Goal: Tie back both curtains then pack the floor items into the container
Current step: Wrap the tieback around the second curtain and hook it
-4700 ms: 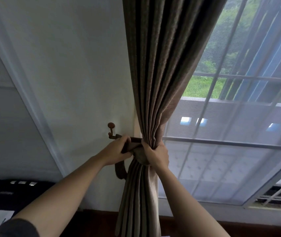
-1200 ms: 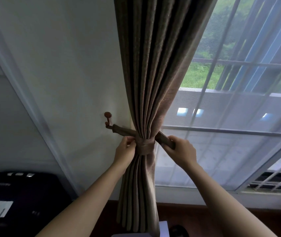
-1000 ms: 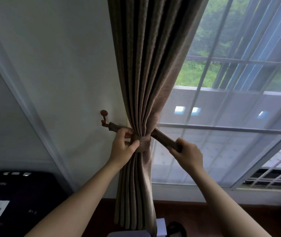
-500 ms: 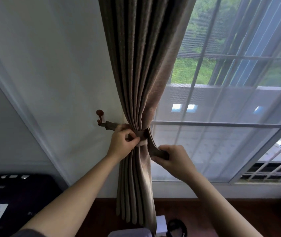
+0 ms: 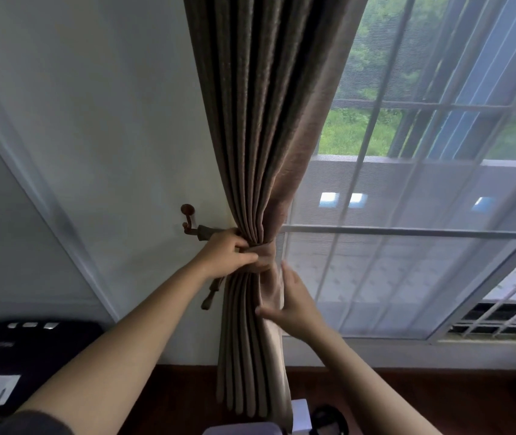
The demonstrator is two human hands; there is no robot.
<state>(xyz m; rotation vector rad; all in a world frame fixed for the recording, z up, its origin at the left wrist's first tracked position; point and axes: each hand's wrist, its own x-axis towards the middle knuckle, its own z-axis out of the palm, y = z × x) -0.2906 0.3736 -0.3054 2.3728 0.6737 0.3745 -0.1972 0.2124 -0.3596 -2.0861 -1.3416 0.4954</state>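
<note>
Your brown curtain (image 5: 259, 136) hangs gathered into tight folds at the left edge of the window (image 5: 407, 246), cinched at its waist by the matching tieback (image 5: 264, 248). The band runs from the curtain leftward to the dark hook (image 5: 188, 219) on the white wall (image 5: 109, 120). Your left hand (image 5: 225, 255) grips the tieback right where it meets the folds, fingers curled over it and knuckles up. A loose tail (image 5: 211, 293) of the band dangles below that hand, beside the curtain's left edge. Your right hand (image 5: 291, 299) lies just under the band with its fingers straight and pointing up, palm flat against the curtain's right folds, thumb stretched across them. It holds nothing. At the bottom, on the dark wooden floor (image 5: 438, 397), a small white object (image 5: 300, 414) and a dark round one (image 5: 328, 419) sit beside the curtain's hem; what they are is unclear. A black case (image 5: 30, 346) stands low at the left.
</note>
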